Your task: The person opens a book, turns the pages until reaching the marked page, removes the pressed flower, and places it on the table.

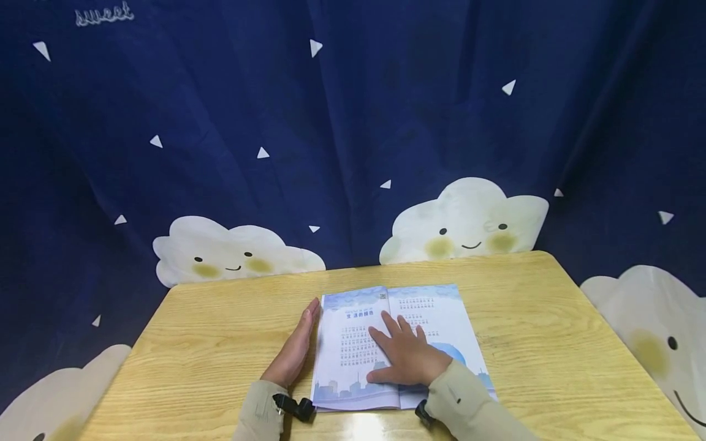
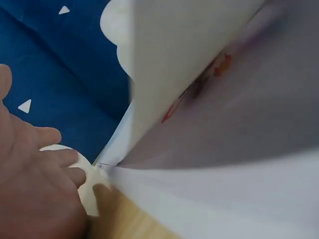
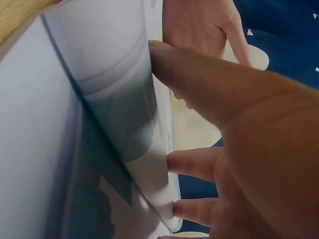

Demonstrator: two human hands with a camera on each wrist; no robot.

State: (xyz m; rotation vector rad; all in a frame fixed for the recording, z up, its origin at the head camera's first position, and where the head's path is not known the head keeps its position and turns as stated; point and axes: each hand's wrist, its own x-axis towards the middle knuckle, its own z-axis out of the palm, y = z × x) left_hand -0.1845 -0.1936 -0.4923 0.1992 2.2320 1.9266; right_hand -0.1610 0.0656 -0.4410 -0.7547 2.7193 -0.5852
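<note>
An open book [image 1: 353, 367] with blue skyline pictures and printed lines lies on the wooden table. Beside its left edge, my left hand [image 1: 292, 352] stands on its side with the fingers straight. The right hand [image 1: 409, 355] rests with spread fingers over the spine, its thumb and fingertips touching the left page. Seen from the right wrist, the thumb [image 3: 194, 74] lies on the page [image 3: 107, 45] close to the fold. In the left wrist view, the palm of the left hand [image 2: 40, 184] faces the raised pages [image 2: 239, 124], apart from them.
The light wooden table [image 1: 209, 343] extends on both sides of the book. Behind it hangs a dark blue curtain [image 1: 353, 122] with white triangles and smiling clouds. A black strap with a small device [image 1: 295, 407] sits on the left wrist, over a beige sleeve [image 1: 259, 410].
</note>
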